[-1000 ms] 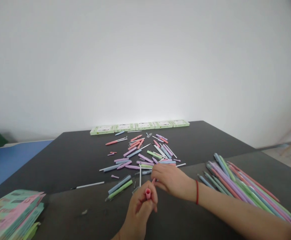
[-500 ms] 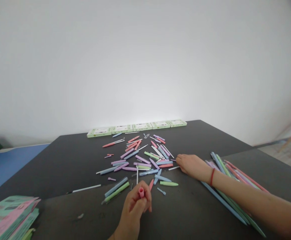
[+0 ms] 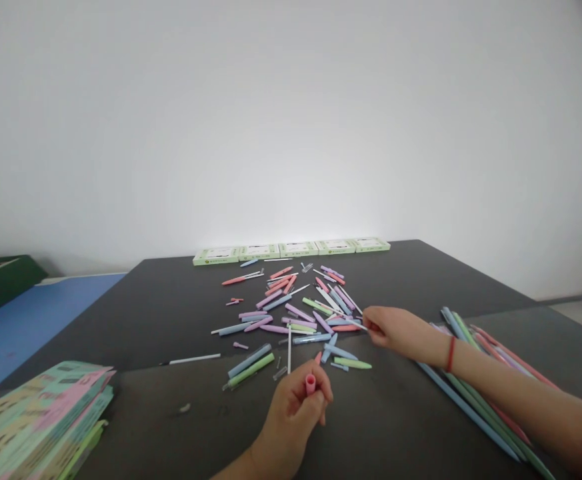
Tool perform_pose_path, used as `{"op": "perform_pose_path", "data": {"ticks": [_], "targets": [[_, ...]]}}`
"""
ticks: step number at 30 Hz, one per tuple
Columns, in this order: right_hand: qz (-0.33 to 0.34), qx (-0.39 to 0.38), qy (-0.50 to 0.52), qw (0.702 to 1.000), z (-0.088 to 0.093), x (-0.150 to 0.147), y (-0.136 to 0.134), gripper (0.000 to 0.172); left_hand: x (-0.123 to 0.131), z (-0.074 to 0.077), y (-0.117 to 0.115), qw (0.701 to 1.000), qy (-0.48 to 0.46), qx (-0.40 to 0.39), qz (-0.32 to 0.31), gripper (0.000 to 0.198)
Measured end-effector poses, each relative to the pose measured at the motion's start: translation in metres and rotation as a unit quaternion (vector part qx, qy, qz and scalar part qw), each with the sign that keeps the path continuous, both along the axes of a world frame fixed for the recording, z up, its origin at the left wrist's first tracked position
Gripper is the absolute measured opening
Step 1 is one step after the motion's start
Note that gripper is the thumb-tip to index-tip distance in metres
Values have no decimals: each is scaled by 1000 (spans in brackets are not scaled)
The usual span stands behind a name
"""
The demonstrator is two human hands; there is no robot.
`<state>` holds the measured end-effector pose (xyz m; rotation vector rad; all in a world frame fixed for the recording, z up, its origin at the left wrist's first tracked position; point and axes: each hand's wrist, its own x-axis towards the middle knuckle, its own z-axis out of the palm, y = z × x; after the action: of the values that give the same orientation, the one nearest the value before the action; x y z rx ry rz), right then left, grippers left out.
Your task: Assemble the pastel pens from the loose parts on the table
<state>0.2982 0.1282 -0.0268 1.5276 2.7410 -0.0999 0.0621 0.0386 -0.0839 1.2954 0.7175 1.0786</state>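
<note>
My left hand (image 3: 298, 407) is closed around a pink pen barrel (image 3: 311, 383), its open round end facing up; a red tip shows beyond the fingers. Across the pile, my right hand (image 3: 388, 330) pinches the end of a thin white pen refill (image 3: 353, 323), which slants to the left over the scattered parts. Between and beyond the hands lie loose pen parts in purple, blue, green and red. A green barrel (image 3: 251, 371) and a blue barrel (image 3: 249, 361) lie left of my left hand, and a green pointed barrel (image 3: 353, 363) lies to its right.
Several pale green boxes (image 3: 298, 249) line the far table edge by the wall. Long pens in a bundle (image 3: 471, 387) lie under my right forearm. A stack of printed cards (image 3: 45, 420) sits at the near left, with a dark green box (image 3: 5, 283) beyond the left edge.
My right hand has picked up a white refill, which now slants over the pile. My left hand keeps the pink barrel. The whole view has turned slightly left.
</note>
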Motion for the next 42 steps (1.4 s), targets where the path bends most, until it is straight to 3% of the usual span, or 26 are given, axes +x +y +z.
{"op": "perform_pose_path", "data": {"ticks": [2,4,6,9,12,14,17,19,23,29,33,38,40,42], "targets": [[16,-73,79,994,13,-14,-14,13,4,1,-1,1000,1,-12,8,16],[14,-252,234,939,21,-31,-32,15,8,2,-2,999,-10,-23,23,22],[23,-362,309,879,22,-47,-49,15,10,4,-1,999,-14,-23,34,33],[36,-408,317,855,16,-59,-61,13,9,8,1,998,12,-13,54,37],[36,-452,282,846,12,-58,-48,13,7,10,-1,997,39,-3,62,43],[60,-413,244,876,15,-58,-29,16,7,10,-6,998,47,7,50,46],[145,-149,151,966,17,-71,0,21,7,11,-14,998,60,31,13,51],[198,-83,112,970,14,-90,11,15,6,12,-17,996,70,53,-12,54],[279,-75,55,956,4,-131,15,10,3,13,-16,994,73,83,-8,53],[303,-70,20,950,-8,-158,13,6,3,8,-12,996,65,59,18,50],[265,-79,72,958,-9,-155,16,6,3,8,-10,998,45,36,29,49],[173,-108,206,957,21,-117,8,8,1,6,-5,998,39,18,54,49],[143,-167,304,927,33,-98,-2,13,1,4,-3,998,38,15,56,49],[97,-281,448,843,39,-85,-15,14,2,2,-2,998,39,16,52,50]]}}
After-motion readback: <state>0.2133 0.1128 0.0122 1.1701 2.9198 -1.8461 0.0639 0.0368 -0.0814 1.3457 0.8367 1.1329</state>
